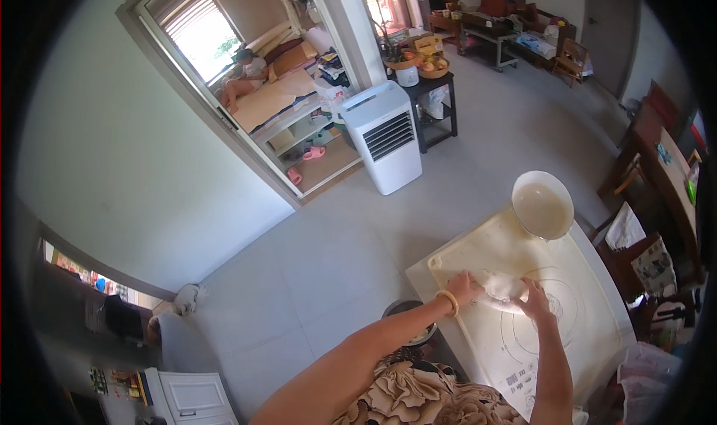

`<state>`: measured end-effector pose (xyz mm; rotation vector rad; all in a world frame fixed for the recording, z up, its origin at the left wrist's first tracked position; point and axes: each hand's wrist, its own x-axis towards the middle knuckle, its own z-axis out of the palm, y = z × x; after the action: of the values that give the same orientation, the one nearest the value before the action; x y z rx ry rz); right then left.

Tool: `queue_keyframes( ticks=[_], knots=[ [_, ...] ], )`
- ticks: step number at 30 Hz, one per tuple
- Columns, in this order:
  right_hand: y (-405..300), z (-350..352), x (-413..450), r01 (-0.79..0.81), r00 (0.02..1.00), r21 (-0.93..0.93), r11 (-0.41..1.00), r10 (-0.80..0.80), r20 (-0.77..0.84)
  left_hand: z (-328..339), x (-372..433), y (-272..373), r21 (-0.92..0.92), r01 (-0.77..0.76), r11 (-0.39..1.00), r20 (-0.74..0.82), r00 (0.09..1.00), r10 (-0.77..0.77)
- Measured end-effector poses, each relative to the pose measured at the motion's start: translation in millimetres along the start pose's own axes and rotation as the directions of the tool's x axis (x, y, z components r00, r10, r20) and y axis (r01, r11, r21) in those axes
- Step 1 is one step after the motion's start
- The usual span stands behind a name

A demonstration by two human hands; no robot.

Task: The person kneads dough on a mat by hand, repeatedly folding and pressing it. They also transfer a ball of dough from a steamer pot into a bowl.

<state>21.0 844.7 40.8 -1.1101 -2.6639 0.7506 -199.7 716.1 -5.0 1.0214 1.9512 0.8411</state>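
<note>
A pale lump of dough [500, 289] lies on a cream pastry mat [476, 335] printed with circles and writing. My left hand [464, 288], with a yellowish bangle at the wrist, grips the dough's left end. At the opposite end my right hand [535, 300] holds it with the thumb and fingers spread around the side. The dough looks elongated between the two hands. Beyond it, at the mat's far edge, stands a white basin [542, 205] with a pale residue inside.
A dark round pot [411, 313] is below the table's left edge. Past the table stand a white air cooler [386, 139] and a black side table [440, 111] with fruit baskets. A person [246, 77] sits on a bed through the doorway. Chairs [644, 257] line the right.
</note>
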Motion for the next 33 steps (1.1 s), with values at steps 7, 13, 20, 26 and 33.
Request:
queue_keyframes(
  ticks=[7,13,20,26,33],
  knots=[
    [-31,15,-57,-0.402,0.898,0.309,0.862,0.437,-0.050,-3,-5,57,0.038,-0.223,0.974,-0.188,0.956,0.226],
    [-5,71,-104,-0.507,0.823,0.457,0.731,0.567,0.006,41,11,104,0.235,-0.690,0.685,0.134,0.721,0.680],
    [-82,12,-27,-0.187,0.901,0.494,0.849,0.348,-0.258,19,-82,70,0.478,-0.796,0.371,0.259,0.531,0.807],
    [-93,42,-37,0.108,0.871,-0.003,0.994,-0.096,-0.482,-3,-74,53,0.110,-0.616,0.780,-0.046,0.781,0.623],
    [-62,53,1,0.070,0.906,0.001,0.998,-0.063,-0.419,16,-4,34,0.090,-0.517,0.851,0.265,0.837,0.480]
  ],
)
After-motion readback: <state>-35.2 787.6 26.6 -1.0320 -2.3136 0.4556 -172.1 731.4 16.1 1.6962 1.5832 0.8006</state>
